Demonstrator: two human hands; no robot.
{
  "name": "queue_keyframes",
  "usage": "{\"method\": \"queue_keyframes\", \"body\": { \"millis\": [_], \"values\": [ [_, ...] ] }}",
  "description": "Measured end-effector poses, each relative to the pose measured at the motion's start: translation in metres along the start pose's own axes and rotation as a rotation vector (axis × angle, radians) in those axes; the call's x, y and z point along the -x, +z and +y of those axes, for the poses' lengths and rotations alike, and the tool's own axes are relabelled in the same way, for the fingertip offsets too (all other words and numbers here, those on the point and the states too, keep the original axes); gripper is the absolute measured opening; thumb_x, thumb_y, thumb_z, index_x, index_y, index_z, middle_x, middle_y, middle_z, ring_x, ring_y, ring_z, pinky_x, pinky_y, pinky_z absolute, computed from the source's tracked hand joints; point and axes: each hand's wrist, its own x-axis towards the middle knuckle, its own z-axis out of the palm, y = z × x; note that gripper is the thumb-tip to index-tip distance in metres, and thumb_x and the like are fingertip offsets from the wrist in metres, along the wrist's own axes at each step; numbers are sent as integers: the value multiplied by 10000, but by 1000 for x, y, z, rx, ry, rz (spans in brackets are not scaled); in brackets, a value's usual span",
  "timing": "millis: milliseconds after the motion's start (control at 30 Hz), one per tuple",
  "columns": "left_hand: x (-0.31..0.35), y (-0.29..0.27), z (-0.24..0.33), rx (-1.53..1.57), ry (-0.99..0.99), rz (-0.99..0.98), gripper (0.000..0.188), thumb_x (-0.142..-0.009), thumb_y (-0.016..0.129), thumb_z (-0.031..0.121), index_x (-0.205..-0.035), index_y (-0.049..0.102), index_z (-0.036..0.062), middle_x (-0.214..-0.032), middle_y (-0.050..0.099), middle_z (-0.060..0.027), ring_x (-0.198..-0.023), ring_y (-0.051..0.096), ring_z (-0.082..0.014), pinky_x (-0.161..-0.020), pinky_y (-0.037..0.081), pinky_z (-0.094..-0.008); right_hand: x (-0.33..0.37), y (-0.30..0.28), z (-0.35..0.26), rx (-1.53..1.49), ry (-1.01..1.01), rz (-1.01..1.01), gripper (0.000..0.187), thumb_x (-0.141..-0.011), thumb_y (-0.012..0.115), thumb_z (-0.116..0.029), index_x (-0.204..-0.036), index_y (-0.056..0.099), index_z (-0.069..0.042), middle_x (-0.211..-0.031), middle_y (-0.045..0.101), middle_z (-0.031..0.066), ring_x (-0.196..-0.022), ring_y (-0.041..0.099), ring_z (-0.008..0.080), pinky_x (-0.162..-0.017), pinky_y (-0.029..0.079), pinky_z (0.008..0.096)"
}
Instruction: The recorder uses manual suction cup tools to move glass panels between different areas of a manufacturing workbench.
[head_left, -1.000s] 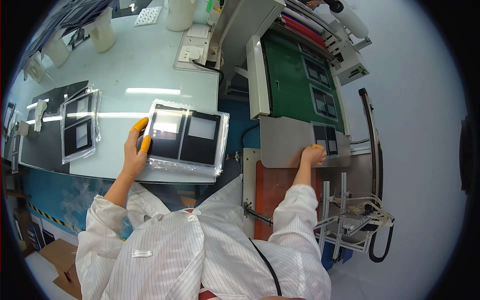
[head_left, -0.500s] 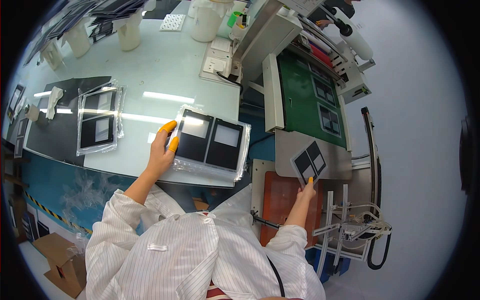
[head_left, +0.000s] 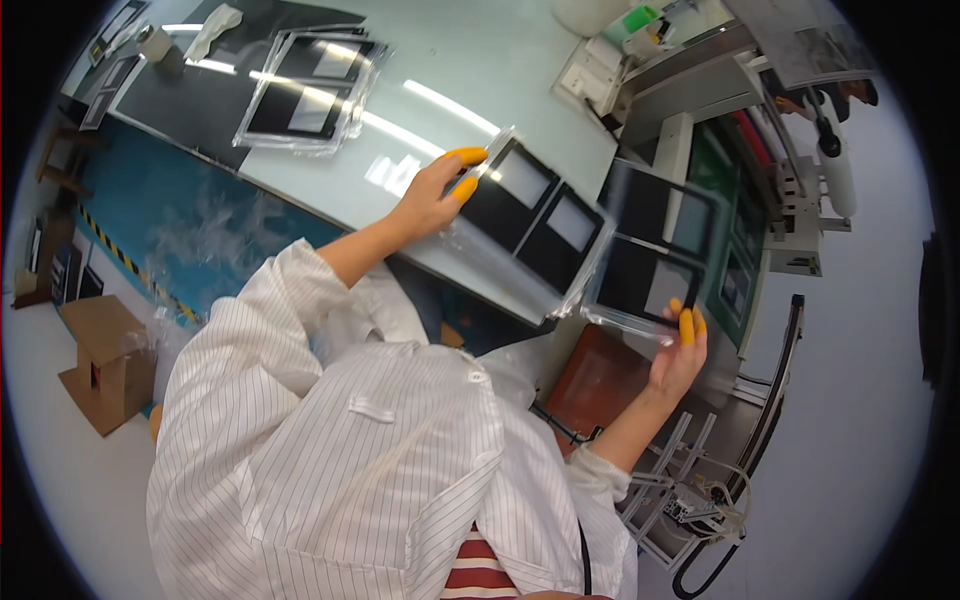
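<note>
My left hand [head_left: 425, 203], with yellow finger cots on two fingers, grips the left end of a stack of black panels in clear film [head_left: 492, 212] at the near edge of the glass table. The panels have pale rectangular windows. My right hand [head_left: 680, 360], also wearing yellow cots, pinches the lower right corner of a clear sleeve with two black panels [head_left: 632, 278]. The sleeve is raised and tilted, slightly blurred, just right of the stack; its left edge overlaps the stack's right end in view. Whether they touch, I cannot tell.
Another pile of film-covered panels [head_left: 272, 108] lies farther left on the glass table [head_left: 440, 60], beside a black mat [head_left: 215, 90]. At right stands a machine with a green bed [head_left: 745, 290]. An aluminium frame with hoses [head_left: 690, 490] is at lower right.
My right hand has brought the sleeve up and left from the machine's metal plate to beside the stack. The left hand stays at the stack's left end. The whole view has turned and shifted.
</note>
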Motion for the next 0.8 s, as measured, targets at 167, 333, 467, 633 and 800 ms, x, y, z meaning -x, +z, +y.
{"method": "queue_keyframes", "body": {
  "millis": [167,333,467,633,800],
  "values": [
    [2,0,-2,33,-39,5,374,-927,440,120,-1264,545,-3,-1233,586,-163,-1119,561,-257,-997,391,-308,-37,70,30,84,193,-270,248,-930,596,-122,-1112,605,47,-905,678,156,-725,636,182,-667,510,286],
    [3,-3,-4,181,-52,4,393,-917,388,108,-1256,555,2,-1217,589,-173,-1085,568,-259,-998,388,-306,-69,97,60,117,310,-384,235,-926,607,-122,-1094,613,42,-865,685,149,-671,637,167,-614,523,267],
    [2,-6,4,5,-48,-29,379,-920,430,119,-1262,550,7,-1214,590,-167,-1089,569,-261,-999,391,-307,-80,96,73,127,383,-344,238,-918,619,-133,-1088,617,34,-868,691,153,-659,650,170,-609,545,258],
    [2,-2,1,-6,22,5,370,-875,568,110,-1231,566,12,-1182,592,-188,-1056,590,-307,-946,448,-335,-83,95,89,140,425,-285,244,-933,593,-140,-1108,607,30,-882,692,148,-676,660,168,-605,551,254],
    [-1,0,1,0,54,-54,384,-866,578,106,-1236,559,5,-1191,587,-189,-1065,587,-297,-959,440,-336,-80,103,85,177,420,-241,241,-962,545,-153,-1109,590,33,-886,690,151,-680,664,163,-607,551,253]
  ]
}}
